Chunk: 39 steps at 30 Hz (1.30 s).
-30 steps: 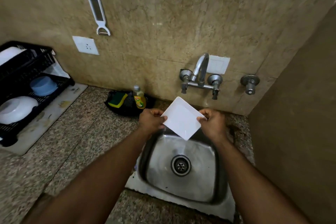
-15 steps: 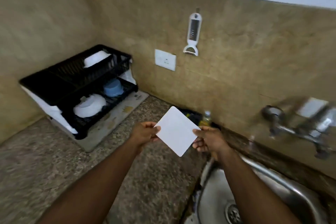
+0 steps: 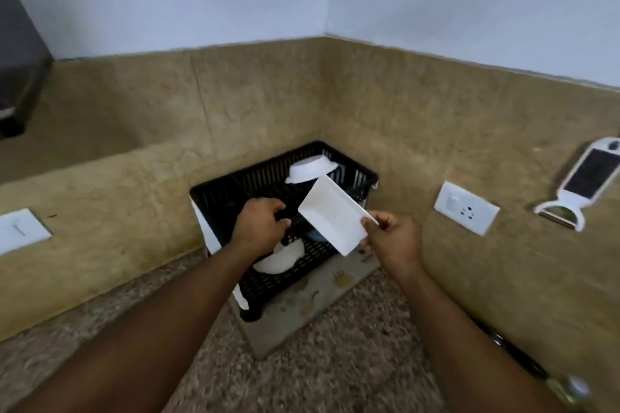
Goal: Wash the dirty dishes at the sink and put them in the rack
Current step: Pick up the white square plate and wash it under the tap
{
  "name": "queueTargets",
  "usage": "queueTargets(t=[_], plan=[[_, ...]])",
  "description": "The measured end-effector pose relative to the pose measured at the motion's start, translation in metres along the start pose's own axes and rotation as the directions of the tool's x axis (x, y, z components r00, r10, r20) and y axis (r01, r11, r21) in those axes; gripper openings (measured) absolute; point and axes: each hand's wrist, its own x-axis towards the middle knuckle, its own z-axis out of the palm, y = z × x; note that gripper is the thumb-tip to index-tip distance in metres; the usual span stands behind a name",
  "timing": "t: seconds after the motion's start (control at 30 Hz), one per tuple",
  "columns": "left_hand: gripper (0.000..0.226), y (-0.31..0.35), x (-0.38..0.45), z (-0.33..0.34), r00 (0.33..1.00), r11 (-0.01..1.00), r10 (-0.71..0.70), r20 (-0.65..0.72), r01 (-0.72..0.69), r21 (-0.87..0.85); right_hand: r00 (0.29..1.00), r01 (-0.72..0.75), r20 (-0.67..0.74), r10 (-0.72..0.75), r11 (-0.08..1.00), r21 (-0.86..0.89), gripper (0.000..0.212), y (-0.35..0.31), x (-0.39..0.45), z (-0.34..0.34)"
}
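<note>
A speckled granite countertop (image 3: pixel 335 372) is shown, bounded by tan stone backsplash on two sides of a corner. A grey drainage mat (image 3: pixel 312 305) is laid directly on it in the corner. The black two-tier dish rack (image 3: pixel 235 191) is stood on this mat, its feet set at the mat's left part.

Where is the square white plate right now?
The square white plate is in mid-air at the centre of the head view, pinched at its corner by the right hand, just in front of the black dish rack.
</note>
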Motion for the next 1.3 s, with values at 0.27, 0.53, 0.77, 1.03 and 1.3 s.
queueTargets(t=[0.27, 0.53, 0.77, 1.03, 1.3], plan=[[0.095, -0.071, 0.071, -0.006, 0.988, 0.979, -0.095, 0.121, 0.07, 0.194, 0.812, 0.553, 0.117, -0.572, 0.688, -0.47, 0.025, -0.041, 0.096, 0.099], [0.166, -0.12, 0.103, 0.014, 0.966, 0.975, -0.208, 0.151, 0.191, 0.117, 0.58, 0.749, 0.614, -0.535, 0.054, -0.661, 0.032, -0.057, 0.134, 0.202], [0.162, -0.112, 0.097, 0.008, 0.959, 0.98, -0.199, 0.2, 0.191, 0.061, 0.518, 0.802, 0.793, -0.321, -0.14, -0.581, 0.009, -0.05, 0.142, 0.232], [0.153, -0.114, 0.102, 0.011, 0.954, 0.985, -0.172, 0.246, 0.159, 0.071, 0.491, 0.843, 0.832, -0.259, -0.101, -0.528, 0.016, -0.05, 0.146, 0.241], [0.159, -0.12, 0.105, 0.016, 0.952, 0.983, -0.182, 0.248, 0.176, 0.045, 0.623, 0.777, 0.72, -0.306, 0.347, -0.525, 0.021, -0.026, 0.153, 0.246]])
